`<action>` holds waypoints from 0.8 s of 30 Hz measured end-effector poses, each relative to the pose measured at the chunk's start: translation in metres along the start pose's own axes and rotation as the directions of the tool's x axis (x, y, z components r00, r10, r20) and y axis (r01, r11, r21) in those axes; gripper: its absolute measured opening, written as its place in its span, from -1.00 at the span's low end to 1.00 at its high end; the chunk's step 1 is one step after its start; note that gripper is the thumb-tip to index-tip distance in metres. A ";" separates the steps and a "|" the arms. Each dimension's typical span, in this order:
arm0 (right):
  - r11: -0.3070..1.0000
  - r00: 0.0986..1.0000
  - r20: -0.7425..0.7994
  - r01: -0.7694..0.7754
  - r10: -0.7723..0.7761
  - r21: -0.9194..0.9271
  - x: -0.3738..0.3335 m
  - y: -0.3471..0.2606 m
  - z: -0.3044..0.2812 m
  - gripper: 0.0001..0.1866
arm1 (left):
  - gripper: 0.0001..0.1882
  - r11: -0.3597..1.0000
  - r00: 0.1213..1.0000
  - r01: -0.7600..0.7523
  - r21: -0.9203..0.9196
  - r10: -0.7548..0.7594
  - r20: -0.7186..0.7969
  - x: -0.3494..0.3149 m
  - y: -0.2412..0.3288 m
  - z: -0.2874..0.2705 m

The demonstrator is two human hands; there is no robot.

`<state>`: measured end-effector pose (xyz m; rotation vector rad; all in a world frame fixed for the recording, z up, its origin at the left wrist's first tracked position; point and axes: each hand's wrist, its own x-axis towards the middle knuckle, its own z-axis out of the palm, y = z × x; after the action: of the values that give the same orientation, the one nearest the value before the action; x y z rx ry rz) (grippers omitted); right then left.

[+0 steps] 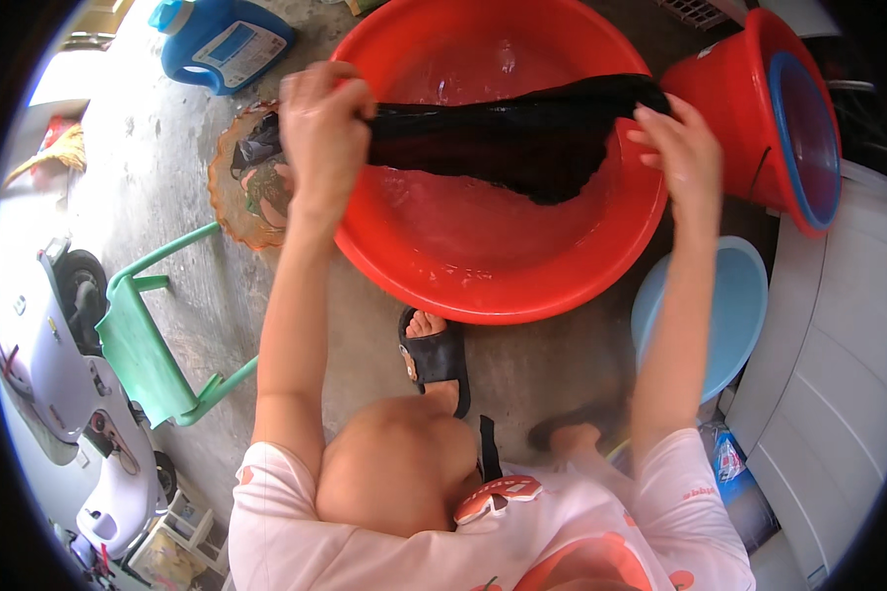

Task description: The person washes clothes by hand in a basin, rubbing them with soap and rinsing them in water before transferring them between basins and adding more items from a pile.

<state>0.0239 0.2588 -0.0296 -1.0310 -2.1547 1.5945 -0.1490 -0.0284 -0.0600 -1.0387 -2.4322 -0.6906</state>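
Cloth spans the red basin over water; I see it solid black, bunched narrow at the left, widening and drooping rightward to an uneven lower edge. I have the left hand clenched on the narrow end, while the right hand pinches the top right corner, its grip loose and slightly blurred.

Across the upper centre, the black cloth is damp-looking fabric with a faint sheen; the red basin below it is smooth, glossy plastic. Smooth plastic also forms the blue bottle, upper left, and green stool, left. The concrete floor looks matt and mottled.
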 end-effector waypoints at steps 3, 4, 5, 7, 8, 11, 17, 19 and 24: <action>0.804 0.984 -0.012 0.140 -0.180 -0.579 0.035 0.061 0.045 -0.47 | -0.87 0.993 0.980 -0.043 0.113 0.020 0.199 -0.018 -0.008 0.067; 0.790 0.999 0.006 0.036 -0.041 -0.612 0.042 0.069 0.064 -0.52 | -0.82 0.964 0.909 -0.010 0.267 -0.103 0.403 -0.024 -0.002 0.085; 0.785 0.998 0.060 0.031 0.008 -0.619 0.045 0.070 0.082 -0.56 | -0.83 0.923 0.841 -0.087 0.374 -0.133 0.524 -0.035 -0.004 0.108; 0.641 0.914 0.148 0.374 -0.378 -0.670 0.055 0.097 0.099 -0.54 | -0.77 0.917 0.820 -0.142 0.372 -0.102 0.563 -0.048 0.009 0.147; 0.603 0.912 0.158 0.373 -0.379 -0.705 0.054 0.106 0.111 -0.52 | -0.73 0.926 0.835 -0.112 0.362 -0.110 0.539 -0.057 0.015 0.160; 0.634 0.972 0.214 0.228 -0.101 -0.739 0.056 0.119 0.138 -0.46 | -0.62 0.948 0.862 -0.012 0.319 -0.152 0.483 -0.079 0.015 0.183; 0.454 0.974 0.192 0.227 -0.121 -0.862 0.051 0.160 0.144 -0.43 | -0.40 0.951 0.824 0.090 0.295 -0.237 0.515 -0.073 0.003 0.187; 0.407 0.965 0.178 0.243 -0.191 -0.881 0.055 0.158 0.139 -0.47 | -0.36 0.955 0.798 0.151 0.256 -0.271 0.538 -0.059 -0.004 0.186; 0.863 0.990 0.117 0.128 -0.080 -0.489 0.084 0.151 0.090 -0.72 | -0.22 0.961 0.830 0.253 0.114 -0.276 0.484 -0.035 -0.011 0.179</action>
<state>-0.0316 0.2721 -0.2161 -0.9592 -2.7162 1.0732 -0.1649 0.0498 -0.2244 -0.9585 -3.0693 -0.4871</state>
